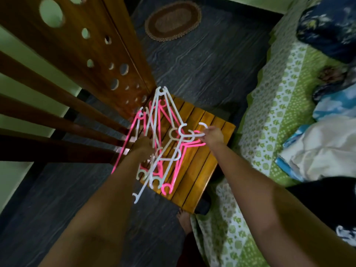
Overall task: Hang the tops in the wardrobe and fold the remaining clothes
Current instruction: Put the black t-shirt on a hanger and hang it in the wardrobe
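Both hands are extended downward into a tangle of pink and white plastic hangers (163, 143). Left hand (143, 144): fingers reach into the middle of the bundle and appear curled around several hanger bars, though the fingertips are hidden behind the plastic. Right hand (212, 134): fingers closed in a pinch on the hook of a white hanger at the bundle's right edge.

Hangers sit over a slatted wooden stool (198, 166) directly beneath the hands; whether the bundle rests on it or is lifted clear cannot be told.

Right of the right hand: a bed with a green and white patterned sheet (269, 112), carrying a heap of clothes (323, 143), white, blue and dark fabrics, not folded.

Left of the left hand: a brown wooden panel with round holes (92, 51) and dark wooden bars (48, 120).

Beyond the hands: dark grey floor (202, 60) with an oval brown mat (173, 21). A bare foot (185, 220) stands near the stool's closest corner.
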{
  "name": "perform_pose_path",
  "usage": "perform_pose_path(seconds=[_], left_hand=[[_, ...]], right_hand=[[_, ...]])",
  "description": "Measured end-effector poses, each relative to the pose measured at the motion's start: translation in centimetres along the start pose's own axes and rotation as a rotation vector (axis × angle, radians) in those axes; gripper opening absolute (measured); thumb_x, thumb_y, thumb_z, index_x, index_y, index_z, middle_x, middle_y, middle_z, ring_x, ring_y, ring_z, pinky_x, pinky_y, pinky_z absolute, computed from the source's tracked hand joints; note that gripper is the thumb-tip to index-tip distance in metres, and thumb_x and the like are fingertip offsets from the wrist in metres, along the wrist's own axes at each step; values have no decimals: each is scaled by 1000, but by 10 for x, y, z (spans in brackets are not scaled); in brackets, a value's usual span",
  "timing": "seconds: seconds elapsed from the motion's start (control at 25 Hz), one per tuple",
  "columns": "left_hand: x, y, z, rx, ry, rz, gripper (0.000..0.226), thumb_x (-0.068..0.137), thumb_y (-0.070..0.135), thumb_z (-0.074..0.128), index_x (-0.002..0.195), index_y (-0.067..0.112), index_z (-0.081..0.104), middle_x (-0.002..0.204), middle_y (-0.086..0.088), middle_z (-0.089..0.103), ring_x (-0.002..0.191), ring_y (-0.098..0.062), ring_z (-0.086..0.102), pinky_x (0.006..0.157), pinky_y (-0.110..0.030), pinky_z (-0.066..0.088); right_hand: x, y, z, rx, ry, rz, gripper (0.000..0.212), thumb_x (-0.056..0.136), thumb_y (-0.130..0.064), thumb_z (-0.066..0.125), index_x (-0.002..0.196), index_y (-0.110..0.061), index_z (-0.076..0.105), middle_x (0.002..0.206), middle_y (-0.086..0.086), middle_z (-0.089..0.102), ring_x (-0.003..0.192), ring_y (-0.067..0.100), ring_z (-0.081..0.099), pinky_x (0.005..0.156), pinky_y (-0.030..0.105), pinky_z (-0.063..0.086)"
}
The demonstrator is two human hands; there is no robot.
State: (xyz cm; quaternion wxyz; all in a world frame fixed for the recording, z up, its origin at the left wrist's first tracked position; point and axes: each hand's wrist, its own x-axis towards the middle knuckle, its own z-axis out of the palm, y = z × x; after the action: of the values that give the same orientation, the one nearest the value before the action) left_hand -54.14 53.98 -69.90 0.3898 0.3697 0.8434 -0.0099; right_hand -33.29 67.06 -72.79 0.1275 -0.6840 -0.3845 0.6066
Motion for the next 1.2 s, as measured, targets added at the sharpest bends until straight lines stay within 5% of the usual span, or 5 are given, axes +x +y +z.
perform_pose_path(seconds=[0.12, 0.44, 0.72, 0.92, 1.2], left_hand=[[-36, 68, 5, -178, -100, 98, 26, 81, 0, 70, 66, 12, 52, 85, -32, 64, 73, -33, 66, 71, -41, 57], [-177, 323, 158, -496, -360, 287, 31, 80, -9, 67, 91, 13, 48, 81, -9, 58, 64, -17, 59, 49, -24, 55], [-246, 466, 315, 588, -281, 899, 50, 87, 20, 65, 133, 20, 45, 138, -2, 44, 118, -27, 47, 89, -40, 46], [-240, 498, 364, 915, -280, 828, 57, 99, 28, 48, 150, 21, 22, 158, 7, 14, 138, -29, 27, 97, -43, 42], [-211, 514, 376, 1060, -178, 788, 51, 101, 46, 30, 147, 25, 25, 156, 5, 17, 136, -28, 27, 96, -43, 39]], right_hand=[[-25, -9, -63, 387, 14, -68, 4, 98, -14, 49, 96, -13, 52, 89, 14, 64, 64, 18, 60, 59, 29, 51], [-106, 34, -326, 803, 104, -106, 14, 96, -19, 51, 88, -11, 59, 64, 1, 71, 36, 7, 48, 38, 14, 35], [-132, 169, -580, 738, 420, -112, 25, 97, -24, 54, 75, -12, 56, 53, -1, 67, 29, 3, 27, 35, 16, 21], [-126, 229, -638, 669, 416, -96, 24, 97, -23, 55, 75, -13, 58, 55, 0, 67, 31, 4, 31, 35, 15, 25], [-106, 258, -641, 595, 291, -105, 30, 99, -23, 50, 72, -14, 57, 68, 2, 70, 39, 6, 31, 41, 19, 27]])
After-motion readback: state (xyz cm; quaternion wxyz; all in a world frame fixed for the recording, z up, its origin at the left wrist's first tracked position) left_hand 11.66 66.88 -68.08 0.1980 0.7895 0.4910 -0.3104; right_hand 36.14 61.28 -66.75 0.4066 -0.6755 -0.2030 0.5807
